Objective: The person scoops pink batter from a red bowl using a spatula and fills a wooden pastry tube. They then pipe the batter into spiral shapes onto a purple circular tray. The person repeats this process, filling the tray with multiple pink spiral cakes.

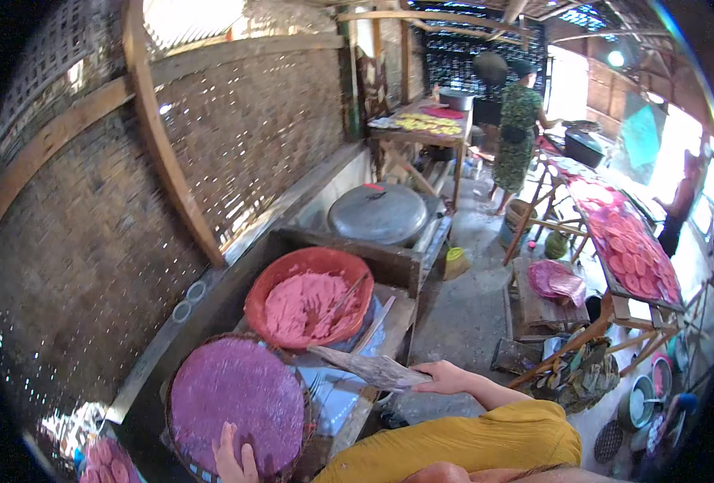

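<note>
My left hand has its fingers apart, resting on or just over the near part of a round woven tray with a purple layer; whether it presses down is unclear. My right hand grips a weathered flat wooden board, held out beside the tray. Beyond them a red basin holds pink paste with a stick or utensil standing in it. A folded light blue cloth lies between the tray and my right hand.
A large metal lid lies behind the basin. A co-worker in green stands at the back near a table. At right, a long rack bears pink discs above pots. A concrete aisle runs alongside.
</note>
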`<state>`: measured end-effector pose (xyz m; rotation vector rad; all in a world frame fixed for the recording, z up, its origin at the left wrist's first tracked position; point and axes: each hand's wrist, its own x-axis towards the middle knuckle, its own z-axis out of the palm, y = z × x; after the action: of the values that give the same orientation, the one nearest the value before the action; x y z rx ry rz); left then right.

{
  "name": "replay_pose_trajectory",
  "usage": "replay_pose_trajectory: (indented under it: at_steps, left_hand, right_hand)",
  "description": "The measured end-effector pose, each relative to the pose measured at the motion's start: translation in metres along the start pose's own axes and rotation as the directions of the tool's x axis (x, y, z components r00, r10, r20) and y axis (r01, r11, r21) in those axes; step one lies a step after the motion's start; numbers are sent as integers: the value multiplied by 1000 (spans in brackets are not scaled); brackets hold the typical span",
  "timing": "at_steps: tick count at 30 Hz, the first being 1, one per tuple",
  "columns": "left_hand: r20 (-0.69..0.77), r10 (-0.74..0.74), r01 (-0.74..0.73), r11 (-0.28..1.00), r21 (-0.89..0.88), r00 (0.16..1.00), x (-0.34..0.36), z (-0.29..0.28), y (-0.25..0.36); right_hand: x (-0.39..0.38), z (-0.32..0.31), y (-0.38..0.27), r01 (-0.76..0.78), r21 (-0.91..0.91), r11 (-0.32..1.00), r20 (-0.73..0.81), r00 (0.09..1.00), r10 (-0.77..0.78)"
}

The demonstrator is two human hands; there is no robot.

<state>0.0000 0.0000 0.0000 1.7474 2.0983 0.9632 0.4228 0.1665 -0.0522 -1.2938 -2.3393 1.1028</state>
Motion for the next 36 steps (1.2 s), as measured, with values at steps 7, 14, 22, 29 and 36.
replay_pose_trajectory:
  at_steps: [7,14,22,29,36]
  left_hand:
    - [-13,451,-448,889,95,893,87,61,140]
    - [-271,684,-604,727,326,678,137,59,138]
    - [54,689,-679,693,242,723,136,23,199]
    - [185,643,-657,648,385,743,138,6,205]
    - [-104,198,-217,949,-228,975,138,-24,176]
  right_hand:
    - [7,-2,-101,135,354,925,-85,990,-112]
    - [65,-22,-141,447,-148,882,-213,857,-470]
    - [82,-71,-231,771,-605,200,-298,13,-955]
    - [66,-134,-230,739,-39,673,-35,672,-740]
    - [99,-223,-192,682,175,710,-316,722,-615]
